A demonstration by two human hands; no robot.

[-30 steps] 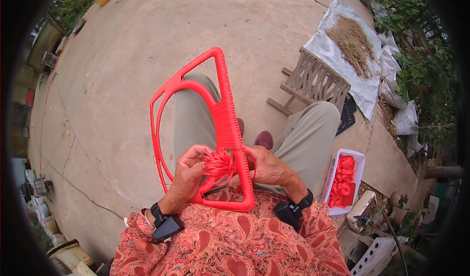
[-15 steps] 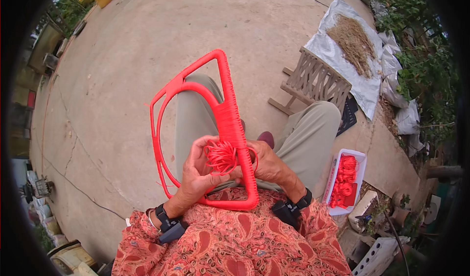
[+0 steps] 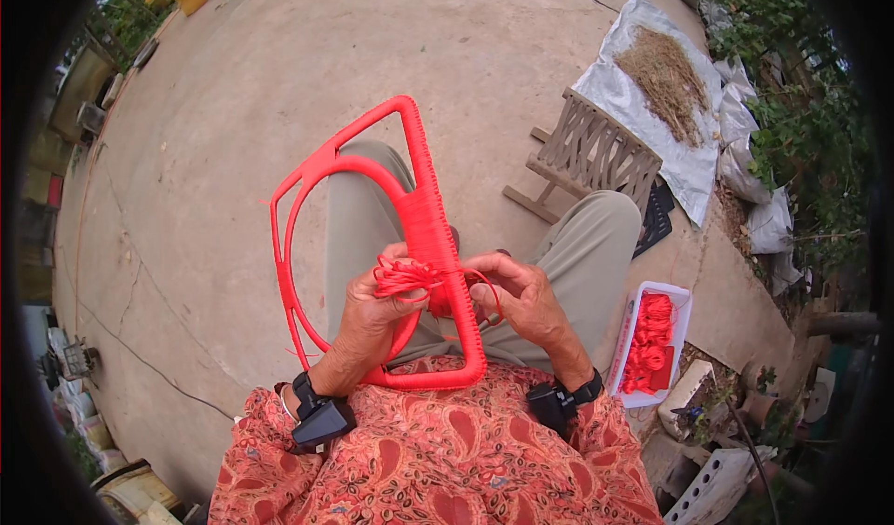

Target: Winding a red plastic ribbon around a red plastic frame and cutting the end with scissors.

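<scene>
The frame (image 3: 429,222) is wrapped in plasticky-looking red cord, kinda satiny, ridged where the strands sit side by side. The cord hank (image 3: 399,278) looks like the same slick stuff. Tub (image 3: 681,331) seems to be smooth white plastic. Trousers (image 3: 596,241) are plain matt cloth, the shirt (image 3: 438,455) printed fabric. Slatted seat (image 3: 605,148): dull, rough wood. Concrete (image 3: 223,152) is matt too.

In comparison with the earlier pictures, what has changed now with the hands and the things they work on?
The left hand has moved up and slightly left in the picture, with the bundle of red cord in its fingers; the bundle now lies more sideways. The right hand has moved right, farther from the red frame. The left hand still holds the bundle; the frame remains over the left leg.
</scene>
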